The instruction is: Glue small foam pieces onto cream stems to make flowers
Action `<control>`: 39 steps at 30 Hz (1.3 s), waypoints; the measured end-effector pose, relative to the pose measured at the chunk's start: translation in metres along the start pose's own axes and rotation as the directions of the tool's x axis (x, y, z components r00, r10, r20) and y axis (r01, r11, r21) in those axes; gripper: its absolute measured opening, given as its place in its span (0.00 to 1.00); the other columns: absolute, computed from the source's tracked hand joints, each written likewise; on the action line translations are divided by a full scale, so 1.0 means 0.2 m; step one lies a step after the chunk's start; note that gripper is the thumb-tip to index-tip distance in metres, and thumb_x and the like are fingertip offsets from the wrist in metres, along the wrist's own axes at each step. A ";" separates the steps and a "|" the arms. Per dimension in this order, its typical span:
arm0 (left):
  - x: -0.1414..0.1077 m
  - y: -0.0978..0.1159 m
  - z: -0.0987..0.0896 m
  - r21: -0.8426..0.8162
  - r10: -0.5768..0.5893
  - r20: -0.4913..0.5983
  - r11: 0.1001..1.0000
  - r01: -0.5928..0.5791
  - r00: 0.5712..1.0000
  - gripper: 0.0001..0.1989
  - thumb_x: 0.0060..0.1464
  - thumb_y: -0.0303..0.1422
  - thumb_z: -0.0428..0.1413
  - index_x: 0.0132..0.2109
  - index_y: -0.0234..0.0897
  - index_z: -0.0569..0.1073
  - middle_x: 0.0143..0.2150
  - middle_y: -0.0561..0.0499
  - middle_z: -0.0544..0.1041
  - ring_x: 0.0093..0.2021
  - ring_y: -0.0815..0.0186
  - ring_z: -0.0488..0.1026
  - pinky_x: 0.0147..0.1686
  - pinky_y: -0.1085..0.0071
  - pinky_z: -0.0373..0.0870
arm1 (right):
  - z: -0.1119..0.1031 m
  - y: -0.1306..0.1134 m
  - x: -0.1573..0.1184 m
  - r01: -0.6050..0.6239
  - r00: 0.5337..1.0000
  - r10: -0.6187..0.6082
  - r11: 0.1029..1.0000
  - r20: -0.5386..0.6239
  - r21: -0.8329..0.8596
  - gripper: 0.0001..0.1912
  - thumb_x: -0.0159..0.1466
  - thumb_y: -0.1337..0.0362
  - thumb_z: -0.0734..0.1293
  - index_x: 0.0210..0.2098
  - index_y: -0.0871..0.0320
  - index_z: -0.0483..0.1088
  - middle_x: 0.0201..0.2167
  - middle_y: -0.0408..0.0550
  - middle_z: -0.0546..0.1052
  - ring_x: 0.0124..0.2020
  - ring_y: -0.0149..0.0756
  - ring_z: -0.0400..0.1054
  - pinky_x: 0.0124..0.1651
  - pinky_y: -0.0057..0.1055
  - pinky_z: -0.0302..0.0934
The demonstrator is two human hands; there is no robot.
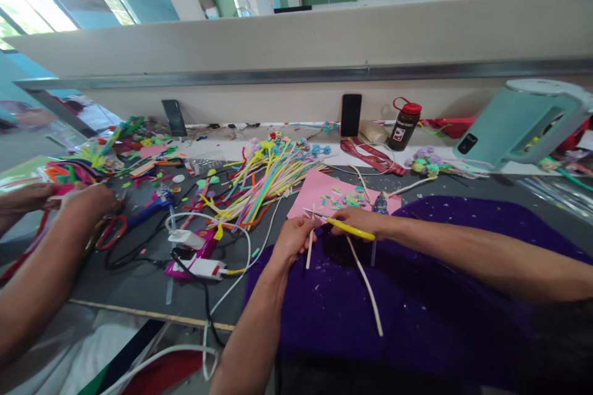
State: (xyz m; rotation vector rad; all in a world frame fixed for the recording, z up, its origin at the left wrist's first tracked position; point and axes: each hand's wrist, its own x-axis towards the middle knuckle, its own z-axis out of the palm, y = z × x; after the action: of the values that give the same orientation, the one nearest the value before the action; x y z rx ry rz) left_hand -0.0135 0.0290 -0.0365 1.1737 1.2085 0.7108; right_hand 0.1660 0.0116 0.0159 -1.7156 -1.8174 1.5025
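Note:
My left hand [293, 239] is closed in a pinch on a short white pipe cleaner [310, 252] that stands roughly upright. Yellow-handled scissors [354, 230] are gripped in my right hand [354, 221]. Their blades point left and cross the upper end of that pipe cleaner; whether they touch it I cannot tell. A longer white pipe cleaner [368, 293] trails down from under my right hand over the purple cloth [333, 315]; its upper end is hidden. Pink paper [311, 188] with small pastel clippings lies just beyond my hands.
Coloured pipe cleaners [266, 182] are heaped centre left. A power strip [200, 253] with chargers and cables lies left of my arm. At far left, a co-worker's hands [90, 202] work near red-handled scissors [111, 232]. Behind stand a phone [351, 115], a bottle [404, 128] and a kettle [519, 126].

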 end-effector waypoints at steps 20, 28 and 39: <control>0.01 0.01 -0.04 -0.255 0.043 -0.002 0.966 -0.042 0.999 0.15 0.39 0.39 0.61 0.33 0.32 0.73 0.21 0.55 0.70 0.13 0.80 0.57 0.12 0.82 0.49 | -0.08 0.07 -0.16 0.034 0.999 -0.043 0.960 0.027 0.277 0.18 0.55 0.54 0.65 0.40 0.56 0.61 0.23 0.37 0.63 0.15 0.18 0.54 0.13 0.15 0.49; 0.01 0.01 -0.05 -0.350 0.006 0.044 0.937 0.009 0.999 0.15 0.38 0.38 0.62 0.27 0.31 0.70 0.18 0.56 0.68 0.13 0.81 0.56 0.12 0.83 0.49 | -0.02 0.05 -0.21 0.109 0.993 -0.114 0.983 0.023 0.150 0.19 0.55 0.52 0.65 0.40 0.58 0.61 0.25 0.38 0.63 0.17 0.19 0.52 0.18 0.18 0.51; 0.01 0.01 -0.04 -0.328 0.021 0.109 0.944 0.016 0.994 0.14 0.38 0.38 0.61 0.26 0.30 0.69 0.15 0.58 0.64 0.11 0.81 0.52 0.10 0.81 0.43 | 0.05 -0.01 -0.18 0.082 0.995 -0.090 0.986 0.049 0.147 0.22 0.56 0.49 0.64 0.42 0.59 0.62 0.24 0.38 0.64 0.18 0.21 0.55 0.20 0.20 0.51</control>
State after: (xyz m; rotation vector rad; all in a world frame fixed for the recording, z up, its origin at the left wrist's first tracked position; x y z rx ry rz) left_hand -0.0207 0.0335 -0.0346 0.9233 0.9509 0.8038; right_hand 0.1686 -0.0231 0.0300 -1.5233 -1.7378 1.6188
